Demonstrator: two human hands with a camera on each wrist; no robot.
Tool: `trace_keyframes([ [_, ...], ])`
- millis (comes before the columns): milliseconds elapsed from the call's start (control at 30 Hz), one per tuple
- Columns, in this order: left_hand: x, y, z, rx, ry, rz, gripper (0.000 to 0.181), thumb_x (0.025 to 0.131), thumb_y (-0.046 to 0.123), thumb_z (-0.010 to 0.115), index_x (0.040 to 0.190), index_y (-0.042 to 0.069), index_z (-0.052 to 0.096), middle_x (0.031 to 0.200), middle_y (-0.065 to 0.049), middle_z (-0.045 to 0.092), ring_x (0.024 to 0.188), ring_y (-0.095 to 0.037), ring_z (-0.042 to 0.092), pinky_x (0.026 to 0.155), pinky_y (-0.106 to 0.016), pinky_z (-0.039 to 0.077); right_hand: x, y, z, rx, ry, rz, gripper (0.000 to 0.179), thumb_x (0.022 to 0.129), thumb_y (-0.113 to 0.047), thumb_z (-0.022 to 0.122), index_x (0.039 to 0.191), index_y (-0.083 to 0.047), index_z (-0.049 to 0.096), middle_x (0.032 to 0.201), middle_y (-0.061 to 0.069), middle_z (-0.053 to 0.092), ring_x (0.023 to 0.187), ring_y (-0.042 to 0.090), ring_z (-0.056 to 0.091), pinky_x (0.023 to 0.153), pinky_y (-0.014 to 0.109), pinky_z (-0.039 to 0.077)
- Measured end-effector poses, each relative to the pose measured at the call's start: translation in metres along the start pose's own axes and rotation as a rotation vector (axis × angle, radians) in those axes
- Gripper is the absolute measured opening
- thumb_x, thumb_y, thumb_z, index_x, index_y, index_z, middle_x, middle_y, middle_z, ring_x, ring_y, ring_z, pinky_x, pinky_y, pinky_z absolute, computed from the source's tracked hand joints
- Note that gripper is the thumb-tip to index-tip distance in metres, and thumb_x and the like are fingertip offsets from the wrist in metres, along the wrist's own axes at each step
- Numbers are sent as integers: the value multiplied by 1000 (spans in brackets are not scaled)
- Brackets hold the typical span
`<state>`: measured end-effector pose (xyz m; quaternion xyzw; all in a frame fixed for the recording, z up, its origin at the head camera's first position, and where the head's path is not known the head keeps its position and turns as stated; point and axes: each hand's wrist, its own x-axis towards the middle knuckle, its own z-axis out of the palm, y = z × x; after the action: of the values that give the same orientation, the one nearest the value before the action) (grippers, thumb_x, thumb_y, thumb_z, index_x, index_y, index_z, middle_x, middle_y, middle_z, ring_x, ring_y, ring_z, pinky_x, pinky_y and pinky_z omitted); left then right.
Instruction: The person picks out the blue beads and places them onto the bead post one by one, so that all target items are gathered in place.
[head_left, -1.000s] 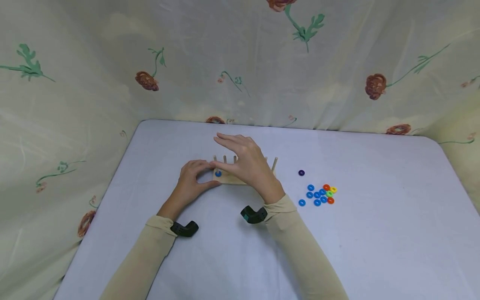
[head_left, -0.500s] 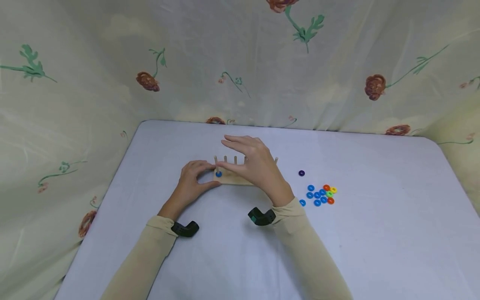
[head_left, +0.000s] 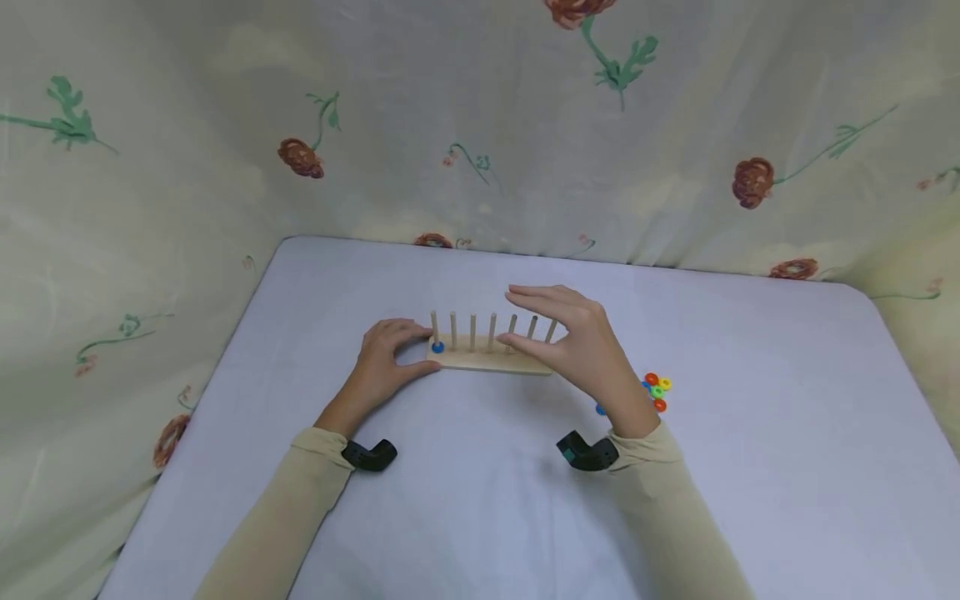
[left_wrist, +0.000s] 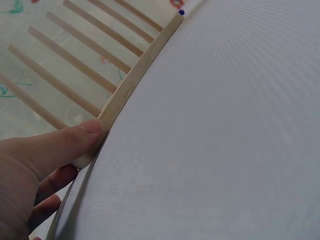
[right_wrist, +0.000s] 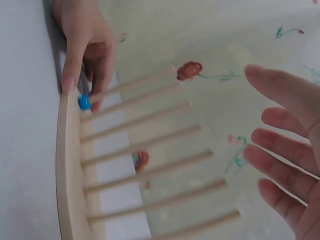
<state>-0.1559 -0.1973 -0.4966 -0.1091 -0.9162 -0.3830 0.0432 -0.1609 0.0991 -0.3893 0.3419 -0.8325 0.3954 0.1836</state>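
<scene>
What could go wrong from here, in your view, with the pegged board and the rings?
The left hand grips only one end of the board, so pressure on the far end might swing it. The right hand is near the pegs and could knock them. Loose rings show beside that hand in the head view; a low sweep might scatter them.

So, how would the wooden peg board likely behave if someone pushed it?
The peg board looks stiff: a wooden base with rigid-looking pegs. It would probably slide before tipping, since its long base lies flat on the table. The left hand gripping one end would likely resist that.
</scene>
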Motion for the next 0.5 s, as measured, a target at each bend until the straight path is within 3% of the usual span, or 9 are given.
trace_keyframes([
  [233, 2, -1, 1, 12, -5, 8, 53, 80, 32, 90, 127, 13, 73, 134, -11, 68, 136, -32, 51, 124, -56, 27, -30, 11, -33, -10, 1, 41, 53, 74, -11, 94, 123, -11, 76, 123, 8, 77, 106, 22, 72, 85, 15, 56],
  [500, 2, 0, -1, 9, -1, 20, 53, 80, 31, 90, 126, 11, 73, 134, -13, 68, 135, -34, 52, 123, -57, 28, -65, 25, -56, -90, -3, 68, 55, 69, -5, 95, 121, -12, 77, 116, 8, 79, 94, 11, 69, 80, 12, 54],
])
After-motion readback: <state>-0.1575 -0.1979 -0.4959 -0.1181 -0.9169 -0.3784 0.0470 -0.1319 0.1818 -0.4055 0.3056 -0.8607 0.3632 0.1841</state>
